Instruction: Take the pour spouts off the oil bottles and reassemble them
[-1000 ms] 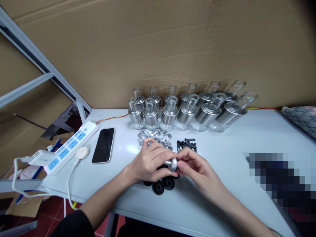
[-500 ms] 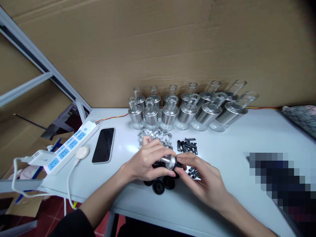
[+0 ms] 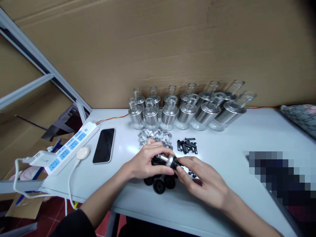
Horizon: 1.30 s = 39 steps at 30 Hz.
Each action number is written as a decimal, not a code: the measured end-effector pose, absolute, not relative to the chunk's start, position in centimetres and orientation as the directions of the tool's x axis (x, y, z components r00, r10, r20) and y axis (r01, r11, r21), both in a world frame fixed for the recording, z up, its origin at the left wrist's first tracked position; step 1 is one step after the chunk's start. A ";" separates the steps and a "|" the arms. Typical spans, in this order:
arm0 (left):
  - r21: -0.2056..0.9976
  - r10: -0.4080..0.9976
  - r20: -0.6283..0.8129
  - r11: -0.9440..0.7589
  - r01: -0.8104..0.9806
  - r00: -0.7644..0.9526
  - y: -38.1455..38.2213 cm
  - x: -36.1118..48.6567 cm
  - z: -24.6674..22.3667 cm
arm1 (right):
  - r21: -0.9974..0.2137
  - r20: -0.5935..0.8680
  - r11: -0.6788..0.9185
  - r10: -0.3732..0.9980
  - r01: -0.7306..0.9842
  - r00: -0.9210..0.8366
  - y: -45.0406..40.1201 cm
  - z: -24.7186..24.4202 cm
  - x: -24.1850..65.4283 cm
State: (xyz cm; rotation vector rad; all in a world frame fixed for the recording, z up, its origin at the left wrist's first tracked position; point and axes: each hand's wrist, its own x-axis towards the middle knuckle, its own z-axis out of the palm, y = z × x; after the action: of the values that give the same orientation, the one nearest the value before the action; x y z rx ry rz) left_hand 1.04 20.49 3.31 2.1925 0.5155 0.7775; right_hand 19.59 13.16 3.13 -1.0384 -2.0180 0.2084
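Observation:
My left hand point(image 3: 153, 161) pinches a small silver and black metal part point(image 3: 169, 160) between thumb and fingers. The fingertips of my right hand point(image 3: 203, 181) are closed on the black end of that same part. Black round caps point(image 3: 159, 186) lie on the table just below it, partly covered by my left hand. Behind that hand is a pile of silver metal pieces point(image 3: 155, 133). A heap of black strips point(image 3: 187, 145) lies beyond my right fingers, and small black rings point(image 3: 192, 174) show partly under them.
Two rows of glass bottles with metal sleeves point(image 3: 170, 113) stand at the back by the cardboard wall point(image 3: 158, 42). On the left of the table point(image 3: 227, 158) lie a phone point(image 3: 104, 145) and a white power strip point(image 3: 71, 148) with cables. Patterned fabric point(image 3: 301, 115) is at the far right.
The held part is tilted a little more, its silver stem showing more clearly. My right hand has shifted slightly and covers more of the small black rings.

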 end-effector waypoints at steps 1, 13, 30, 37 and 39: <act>0.778 0.585 0.337 -0.614 0.130 0.738 20.5 1.0 3.3 | -0.473 0.614 0.645 0.730 0.600 -0.300 13.2 3.1 19.6; 0.701 0.609 0.511 -0.704 0.116 0.607 20.3 2.0 1.8 | -0.562 0.640 0.633 0.741 0.532 -0.204 14.3 1.5 21.1; 0.140 0.315 0.638 -0.945 0.296 0.702 20.0 1.5 3.0 | -0.836 0.194 0.302 0.943 0.458 -0.269 14.0 2.6 21.5; 0.256 0.371 0.618 -0.929 0.268 0.693 19.8 1.5 3.5 | -0.771 0.354 0.452 0.890 0.448 -0.289 14.0 2.7 21.4; 0.305 0.393 0.616 -0.918 0.253 0.683 19.7 1.5 3.6 | -0.756 0.391 0.487 0.872 0.438 -0.295 14.0 2.8 21.4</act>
State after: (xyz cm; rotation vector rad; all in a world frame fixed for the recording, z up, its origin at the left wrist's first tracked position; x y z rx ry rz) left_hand 1.50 19.75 3.59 2.6989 0.5236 1.0555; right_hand 21.35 14.01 2.77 -1.0863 -1.9137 0.6700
